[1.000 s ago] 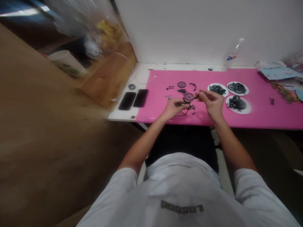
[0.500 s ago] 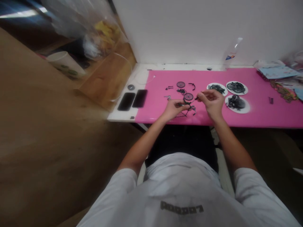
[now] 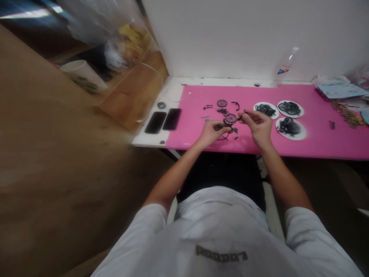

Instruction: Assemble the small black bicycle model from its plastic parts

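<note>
My left hand (image 3: 213, 132) is closed on a small black model bicycle frame (image 3: 226, 136), held low over the pink mat. Thumb and fingers pinch it near its middle, hiding part of it. My right hand (image 3: 260, 126), just to the right, pinches a small thin dark piece (image 3: 240, 118) whose tip points toward the frame; whether they touch I cannot tell. Beyond the hands lie a spoked toy wheel (image 3: 230, 118), a second toy wheel (image 3: 221, 103), a curved black part (image 3: 236, 105) and a cluster of dark parts (image 3: 222, 111).
Three white plates of black parts stand right of my hands, the nearest plate (image 3: 301, 134) close to my right wrist. Two phones (image 3: 172, 119) lie at the left edge. A clear bottle (image 3: 288, 63) stands by the wall. Packets (image 3: 341, 90) are piled far right.
My right hand has shifted slightly left, bringing the thin dark piece nearer the bicycle frame. My left hand keeps its hold. The whole view has shifted a little.
</note>
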A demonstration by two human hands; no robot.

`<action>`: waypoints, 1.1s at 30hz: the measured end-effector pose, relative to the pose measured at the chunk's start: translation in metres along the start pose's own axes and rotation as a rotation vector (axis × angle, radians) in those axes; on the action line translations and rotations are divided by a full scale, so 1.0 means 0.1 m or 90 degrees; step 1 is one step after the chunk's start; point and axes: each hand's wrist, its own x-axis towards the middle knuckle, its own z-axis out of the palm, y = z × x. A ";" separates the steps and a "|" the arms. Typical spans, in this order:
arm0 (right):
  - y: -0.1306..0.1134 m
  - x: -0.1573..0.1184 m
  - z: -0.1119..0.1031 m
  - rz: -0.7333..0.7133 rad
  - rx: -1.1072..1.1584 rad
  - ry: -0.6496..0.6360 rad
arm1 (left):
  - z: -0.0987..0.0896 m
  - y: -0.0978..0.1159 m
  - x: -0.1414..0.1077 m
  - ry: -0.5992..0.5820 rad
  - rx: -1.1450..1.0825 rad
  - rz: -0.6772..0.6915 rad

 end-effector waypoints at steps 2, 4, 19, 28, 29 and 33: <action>-0.01 0.00 -0.01 0.004 -0.015 0.005 | 0.01 0.00 -0.01 0.008 0.009 -0.003; -0.02 0.00 -0.02 0.003 -0.022 0.010 | 0.02 0.01 -0.01 0.014 0.014 -0.003; -0.09 0.01 -0.06 -0.040 -0.066 0.028 | 0.11 0.13 -0.10 0.063 0.088 0.081; -0.16 0.05 -0.15 -0.119 -0.264 -0.125 | -0.17 0.19 -0.03 0.102 0.341 0.182; -0.15 0.05 -0.15 -0.126 -0.288 -0.153 | -0.20 0.19 -0.02 0.102 0.353 0.184; -0.08 0.03 -0.16 -0.163 -0.351 -0.232 | -0.25 0.21 -0.01 0.088 0.381 0.211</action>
